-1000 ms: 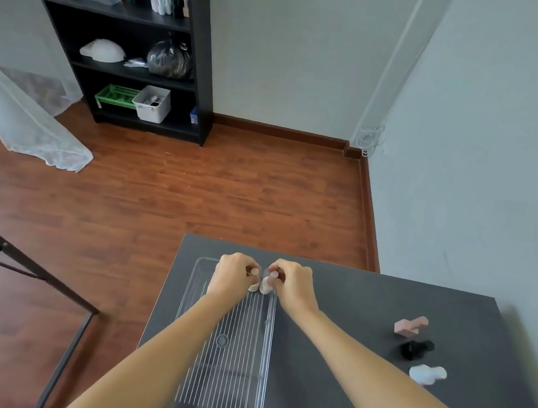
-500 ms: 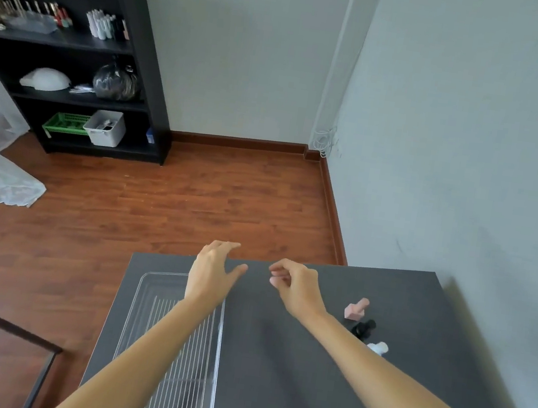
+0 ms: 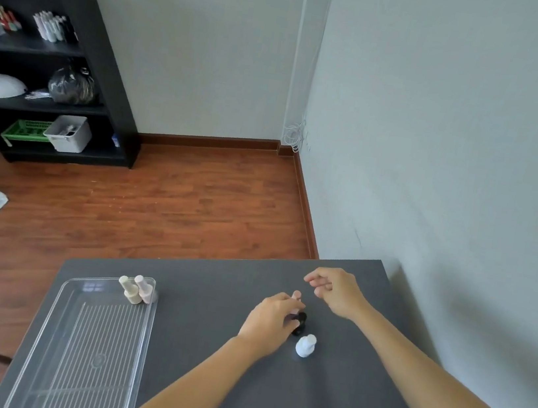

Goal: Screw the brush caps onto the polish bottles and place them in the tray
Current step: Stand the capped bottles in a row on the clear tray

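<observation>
A clear plastic tray [image 3: 44, 341] lies on the left of the dark table. In its far right corner stand a capped cream bottle [image 3: 129, 290] and a capped pale pink bottle [image 3: 146, 289]. Right of the tray, my left hand [image 3: 270, 323] curls over a black bottle [image 3: 300, 322]. The tip of a pink bottle [image 3: 297, 295] pokes up behind its fingers. Whether those fingers grip either bottle is hidden. A white capped bottle [image 3: 305, 345] stands just right of that hand. My right hand [image 3: 338, 291] hovers beyond them, fingers loosely apart, holding nothing.
The dark table [image 3: 234, 389] ends close to the grey wall on the right, and wooden floor lies beyond its far edge. A black shelf unit [image 3: 111, 85] with bottles, bins and a bag stands at the back left.
Both hands left the tray, where two bottles now stand, and moved right. My left hand has come down onto the pink and black bottles. The view has swung right.
</observation>
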Tool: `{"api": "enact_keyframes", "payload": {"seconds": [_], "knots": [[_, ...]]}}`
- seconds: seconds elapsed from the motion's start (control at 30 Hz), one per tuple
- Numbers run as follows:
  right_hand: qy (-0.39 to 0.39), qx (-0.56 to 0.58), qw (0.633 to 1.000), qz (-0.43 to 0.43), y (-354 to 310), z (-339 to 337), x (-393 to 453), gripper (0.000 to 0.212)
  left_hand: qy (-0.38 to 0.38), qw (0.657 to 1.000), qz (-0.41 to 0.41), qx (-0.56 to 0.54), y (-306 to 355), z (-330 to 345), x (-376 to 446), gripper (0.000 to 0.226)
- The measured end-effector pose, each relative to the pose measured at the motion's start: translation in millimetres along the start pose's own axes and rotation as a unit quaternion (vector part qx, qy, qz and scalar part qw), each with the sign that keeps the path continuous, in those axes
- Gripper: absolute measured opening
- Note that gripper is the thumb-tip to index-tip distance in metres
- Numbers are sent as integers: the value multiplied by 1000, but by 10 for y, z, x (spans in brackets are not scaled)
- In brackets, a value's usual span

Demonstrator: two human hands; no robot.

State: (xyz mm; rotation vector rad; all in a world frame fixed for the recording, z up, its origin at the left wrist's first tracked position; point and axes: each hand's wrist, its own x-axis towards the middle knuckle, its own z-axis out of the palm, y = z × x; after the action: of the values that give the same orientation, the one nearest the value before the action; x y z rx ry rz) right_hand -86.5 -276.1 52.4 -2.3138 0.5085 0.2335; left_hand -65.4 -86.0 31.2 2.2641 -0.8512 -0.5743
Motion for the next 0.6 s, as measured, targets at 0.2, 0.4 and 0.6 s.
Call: {"api": "enact_keyframes", "payload": {"seconds": [0.2, 0.4, 0.6], "knots": [[-88, -22, 996, -12, 128, -13, 118, 48, -28, 997, -36, 67, 35, 259, 129, 35], [-127, -12, 991, -46, 113, 143, 164, 35, 23, 996, -72, 42, -44, 259, 81, 21], [-95, -12, 992, -80, 51, 307, 162, 21, 80, 992, -94, -8, -174, 51, -176, 11]]}}
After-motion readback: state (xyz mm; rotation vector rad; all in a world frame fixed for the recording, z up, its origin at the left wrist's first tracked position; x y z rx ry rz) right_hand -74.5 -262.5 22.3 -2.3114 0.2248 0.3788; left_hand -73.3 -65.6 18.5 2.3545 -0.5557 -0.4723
